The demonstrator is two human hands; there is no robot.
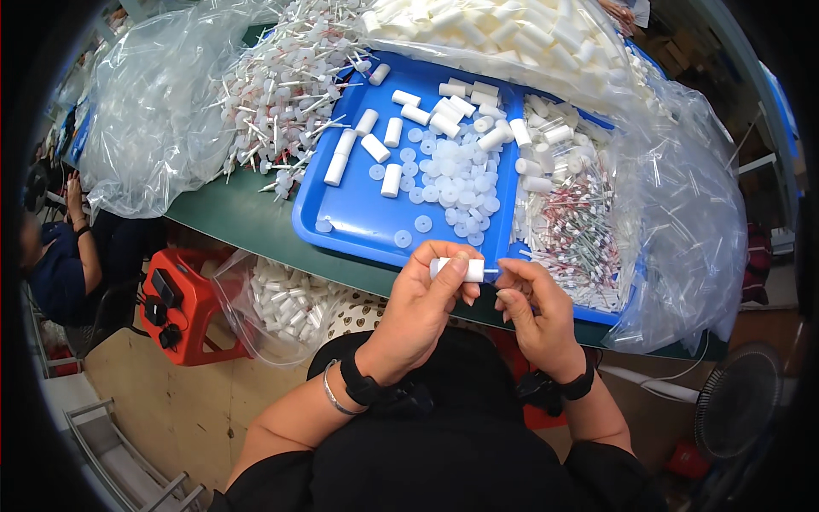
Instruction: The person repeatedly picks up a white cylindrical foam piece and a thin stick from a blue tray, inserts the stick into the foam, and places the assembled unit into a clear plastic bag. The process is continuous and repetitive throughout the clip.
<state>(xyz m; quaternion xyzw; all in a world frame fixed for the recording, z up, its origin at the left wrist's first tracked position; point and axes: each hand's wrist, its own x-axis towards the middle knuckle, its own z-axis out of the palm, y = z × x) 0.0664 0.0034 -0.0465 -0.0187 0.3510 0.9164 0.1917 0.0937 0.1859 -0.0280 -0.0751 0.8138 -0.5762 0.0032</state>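
Observation:
My left hand point(424, 303) grips a short white tube point(461, 270) lying sideways, just in front of the near rim of the blue tray point(341, 224). My right hand point(535, 311) has its fingertips pinched at the tube's right end, on a small part too tiny to make out. The tray holds a heap of small white round caps point(456, 183) and several loose white tubes point(391, 180).
A pile of white sticks with red-marked tips point(281, 94) lies left of the tray, finished sticks in plastic point(576, 230) right of it. Clear bags hold more white tubes point(478, 30). Below the green table edge hang a bag of tubes point(286, 307), a red stool point(183, 307), a fan point(738, 410). Another person point(68, 256) sits left.

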